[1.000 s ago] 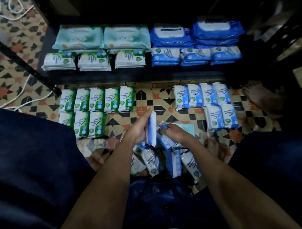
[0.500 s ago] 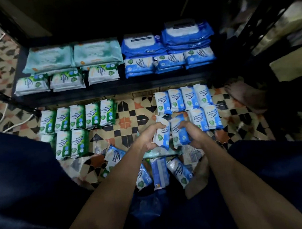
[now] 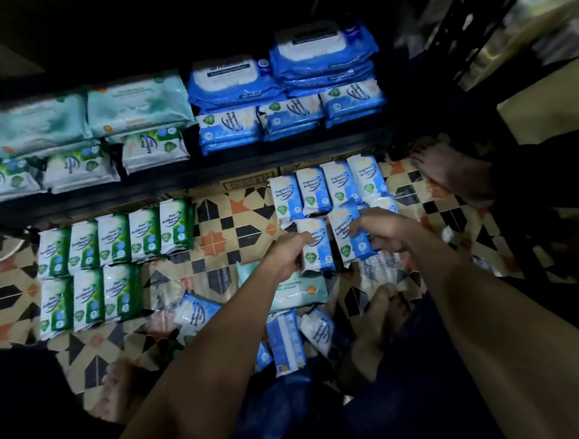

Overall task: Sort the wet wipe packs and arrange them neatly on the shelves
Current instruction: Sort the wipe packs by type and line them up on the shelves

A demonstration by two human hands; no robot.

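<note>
Blue-and-white wet wipe packs fill both hands of a person crouched over a patterned tile floor (image 3: 222, 223) in front of a dark shelf (image 3: 217, 174). The left hand (image 3: 288, 255) grips one small blue pack (image 3: 315, 245) by its lower left edge, fingers curled round it, holding it upright. The right hand (image 3: 384, 229) pinches a second blue pack (image 3: 348, 236) just beside the first, tilted slightly to the right; the two packs touch or nearly touch at their edges.

Both held packs sit at the near edge of a row of blue packs (image 3: 328, 188) standing side by side on the floor below the shelf's right half. To the left, well apart across bare tiles, two rows of green packs (image 3: 113, 242) stand in neat lines. Beneath the forearms lies a loose heap of unsorted blue packs (image 3: 284, 340) and one pale teal pack (image 3: 299, 288), lying flat with its print upside down to the camera.

On the shelf, large pale teal packs (image 3: 88, 117) lie at the back left with small green-and-white packs (image 3: 153, 147) in front of them; large dark blue packs (image 3: 286, 74) are stacked at the back right, with small blue packs (image 3: 288, 120) laid flat before them.

A bare foot (image 3: 447, 172) rests on the tiles at the right, by the shelf's end. A white cable (image 3: 4, 255) crosses the floor at the far left.
</note>
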